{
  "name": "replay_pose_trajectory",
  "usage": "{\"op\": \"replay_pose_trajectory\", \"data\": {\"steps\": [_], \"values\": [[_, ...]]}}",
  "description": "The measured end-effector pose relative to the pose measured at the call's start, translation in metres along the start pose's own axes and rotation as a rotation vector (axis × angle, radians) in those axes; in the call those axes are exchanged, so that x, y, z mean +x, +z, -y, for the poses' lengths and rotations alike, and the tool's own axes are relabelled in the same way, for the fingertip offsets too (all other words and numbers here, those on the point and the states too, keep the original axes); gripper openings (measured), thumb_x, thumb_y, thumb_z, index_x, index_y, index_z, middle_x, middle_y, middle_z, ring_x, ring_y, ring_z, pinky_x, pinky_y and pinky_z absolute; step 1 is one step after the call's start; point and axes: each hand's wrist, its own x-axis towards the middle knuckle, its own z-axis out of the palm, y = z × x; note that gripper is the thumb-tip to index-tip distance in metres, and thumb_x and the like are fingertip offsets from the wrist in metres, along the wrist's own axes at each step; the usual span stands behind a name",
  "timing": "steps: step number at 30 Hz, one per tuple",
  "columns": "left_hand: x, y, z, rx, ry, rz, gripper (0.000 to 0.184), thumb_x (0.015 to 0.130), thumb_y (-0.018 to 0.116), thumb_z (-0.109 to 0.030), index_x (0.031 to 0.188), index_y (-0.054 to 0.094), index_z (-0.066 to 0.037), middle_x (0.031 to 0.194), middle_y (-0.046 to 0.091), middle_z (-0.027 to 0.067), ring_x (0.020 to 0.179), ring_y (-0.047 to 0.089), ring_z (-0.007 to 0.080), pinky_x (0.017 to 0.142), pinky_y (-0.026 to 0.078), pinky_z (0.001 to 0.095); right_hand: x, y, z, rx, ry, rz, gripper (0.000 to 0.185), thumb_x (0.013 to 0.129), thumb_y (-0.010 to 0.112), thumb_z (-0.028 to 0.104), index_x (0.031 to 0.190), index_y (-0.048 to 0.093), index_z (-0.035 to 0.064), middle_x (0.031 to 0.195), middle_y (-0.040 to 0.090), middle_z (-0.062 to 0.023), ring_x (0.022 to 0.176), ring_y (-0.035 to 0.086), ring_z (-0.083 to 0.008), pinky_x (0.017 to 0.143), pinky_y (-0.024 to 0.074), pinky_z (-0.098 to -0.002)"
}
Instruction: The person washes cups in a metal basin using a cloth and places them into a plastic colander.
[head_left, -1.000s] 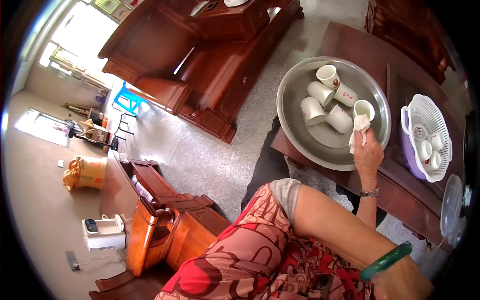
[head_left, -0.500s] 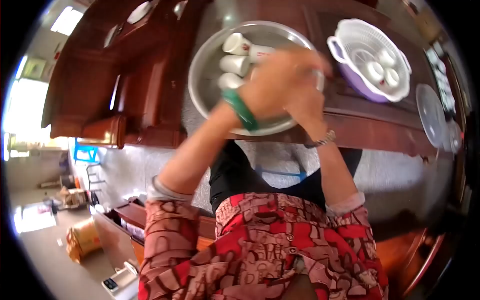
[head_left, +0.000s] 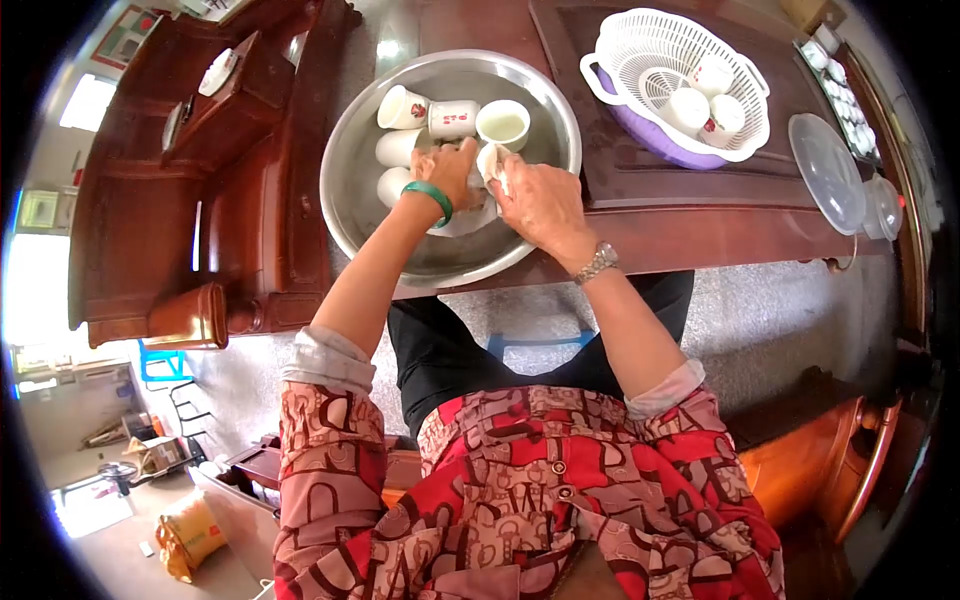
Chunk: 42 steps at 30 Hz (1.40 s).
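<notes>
A wide metal basin (head_left: 340, 165) holds several white cups, among them one on its side (head_left: 403, 108), one with red marks (head_left: 453, 119) and one standing mouth up (head_left: 503, 124). My left hand (head_left: 447, 178), with a green bangle, is low in the basin, its fingers curled; what they grip is hidden. My right hand (head_left: 543, 208), with a metal watch, pinches a white cloth (head_left: 490, 163) at the upright cup's near side. Pale surfaces between and below my hands are partly covered, and I cannot make out their shape fully.
To the basin's right, a white strainer (head_left: 640, 45) in a purple bowl (head_left: 650, 140) holds three cups. Clear lids (head_left: 826, 172) lie near the table's right edge, beside a tray of small cups (head_left: 845, 100). A wooden bench (head_left: 245, 215) stands left; a blue stool (head_left: 540, 343) is below.
The view has swung right, so the basin appears farther left. My left hand has come into the basin, after a blurred moment above it close to my right. The cloth remains in my right hand.
</notes>
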Motion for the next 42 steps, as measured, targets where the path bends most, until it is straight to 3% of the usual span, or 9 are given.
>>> {"op": "replay_pose_trajectory", "data": {"steps": [8,10,11,15,24,28,38,40,42], "values": [[0.012,0.015,0.024,-0.507,-0.314,-0.026,0.079,0.064,0.068,-0.056,0.114,0.052,0.003,0.105,0.062,0.0249,0.094,0.062,0.0379,0.080,0.050,0.0431,0.002,-0.004,0.006,0.042,0.062,-0.048,0.025,0.085,0.059,0.029,0.088,0.058,0.0046,0.063,0.062,-0.0136,0.058,0.061,-0.0318,0.053,0.0485,-0.0432],[0.013,0.023,0.029,-1.317,-0.477,-0.059,0.078,0.064,0.067,-0.059,0.110,0.053,0.002,0.098,0.063,0.0175,0.087,0.065,0.0311,0.061,0.054,0.0370,0.002,-0.004,0.006,0.028,0.059,-0.041,0.024,0.085,0.059,0.029,0.087,0.058,0.0047,0.063,0.062,-0.0134,0.058,0.061,-0.0317,0.052,0.0485,-0.0431],[0.002,-0.009,0.021,-1.360,-0.592,0.048,0.056,0.075,0.062,-0.049,0.107,0.057,-0.004,0.093,0.064,0.0105,0.077,0.065,0.0219,0.055,0.051,0.0351,0.002,-0.004,0.006,0.012,0.056,-0.037,0.024,0.084,0.059,0.029,0.087,0.058,0.0048,0.063,0.062,-0.0132,0.057,0.061,-0.0317,0.052,0.0484,-0.0430],[-0.007,-0.012,0.019,-1.837,-0.620,0.167,0.042,0.084,0.055,-0.045,0.110,0.052,-0.012,0.095,0.063,0.0118,0.063,0.065,0.0261,0.053,0.055,0.0343,0.001,-0.005,0.006,0.024,0.045,-0.048,0.024,0.084,0.059,0.029,0.087,0.057,0.0049,0.062,0.062,-0.0137,0.058,0.061,-0.0327,0.053,0.0485,-0.0435],[-0.011,0.009,0.017,-2.211,-0.616,0.120,0.046,0.089,0.051,-0.049,0.116,0.051,-0.012,0.107,0.060,0.0134,0.091,0.063,0.0320,0.064,0.057,0.0454,0.006,-0.005,-0.002,0.089,0.017,-0.021,0.026,0.085,0.057,0.029,0.090,0.062,0.0042,0.073,0.064,-0.0172,0.067,0.063,-0.0338,0.060,0.0495,-0.0439],[-0.004,0.027,0.015,-2.330,-0.521,0.065,0.049,0.091,0.046,-0.048,0.118,0.051,-0.008,0.110,0.061,0.0130,0.097,0.062,0.0281,0.071,0.056,0.0460,0.008,-0.005,0.003,0.574,0.021,0.053,0.030,0.084,0.058,0.034,0.090,0.063,0.0046,0.076,0.064,-0.0184,0.073,0.063,-0.0371,0.066,0.0487,-0.0452],[0.002,0.032,0.004,-2.390,-0.426,0.016,0.043,0.080,0.069,-0.030,0.109,0.053,-0.001,0.098,0.061,0.0128,0.085,0.064,0.0257,0.067,0.057,0.0472,0.036,0.025,0.027,-0.020,0.136,0.057,0.024,0.080,0.058,0.021,0.092,0.060,0.0008,0.070,0.062,-0.0221,0.066,0.061,-0.0405,0.057,0.0468,-0.0489],[0.002,0.031,0.005,-2.386,-0.414,-0.028,0.044,0.080,0.069,-0.029,0.108,0.053,0.000,0.096,0.062,0.0126,0.084,0.064,0.0255,0.066,0.057,0.0465,0.045,0.038,0.025,0.083,0.232,0.025,0.026,0.077,0.060,0.023,0.089,0.061,0.0001,0.074,0.062,-0.0257,0.063,0.061,-0.0401,0.054,0.0466,-0.0481],[0.002,0.031,0.006,-2.373,-0.404,-0.066,0.044,0.080,0.069,-0.029,0.108,0.053,0.000,0.094,0.062,0.0125,0.082,0.064,0.0252,0.065,0.056,0.0457,0.049,0.041,0.025,1.066,0.672,0.108,0.028,0.076,0.062,0.026,0.089,0.062,0.0002,0.081,0.063,-0.0265,0.068,0.062,-0.0405,0.058,0.0478,-0.0470]]}}
